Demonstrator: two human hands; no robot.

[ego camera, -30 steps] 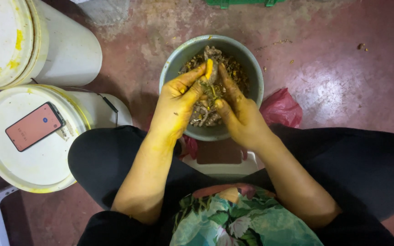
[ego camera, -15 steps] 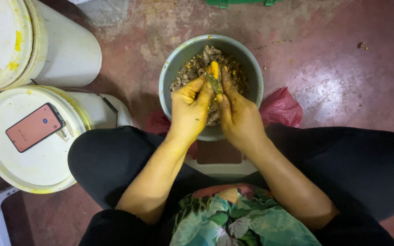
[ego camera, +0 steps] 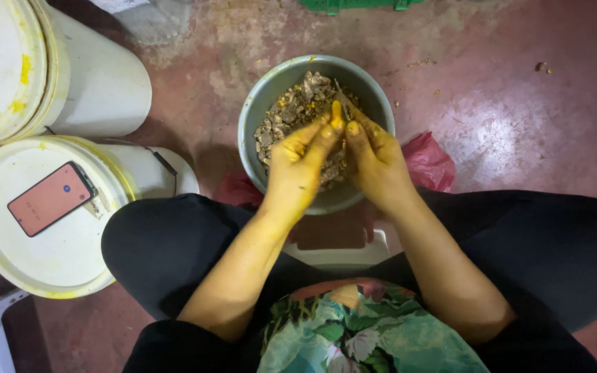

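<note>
- My left hand (ego camera: 297,169) and right hand (ego camera: 376,160), both stained yellow, meet over a grey bowl (ego camera: 257,114) of brownish roots (ego camera: 291,110) on the red floor; fingers pinch one small yellow root (ego camera: 337,116) together
- Far left, a phone (ego camera: 51,198) lies on a white bucket lid (ego camera: 50,255)

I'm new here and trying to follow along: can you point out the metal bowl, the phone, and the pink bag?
metal bowl (ego camera: 374,97): head view, bare right rim.
phone (ego camera: 51,199): head view, middle of its orange-red back, lying on a white bucket lid.
pink bag (ego camera: 428,162): head view, crumpled part right of the bowl.
</note>
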